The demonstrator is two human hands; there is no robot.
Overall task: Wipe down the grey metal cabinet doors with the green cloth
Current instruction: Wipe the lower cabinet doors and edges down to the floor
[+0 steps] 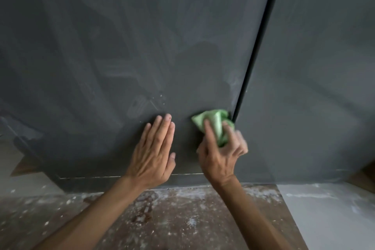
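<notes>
Head view: left hand and right hand side by side, not touching, low on the left door.
Left hand: flat, fingers straight, pressed on the metal, holding nothing.
Right hand: fingers curled round the green cloth, outer fingers blurred.
Green cloth: bunched above my right knuckles, touching the dark seam.
Seam: long axis runs up and away from my right hand.
Next stroke, I judge: right hand is nearer; the right door lies just beyond it.
</notes>
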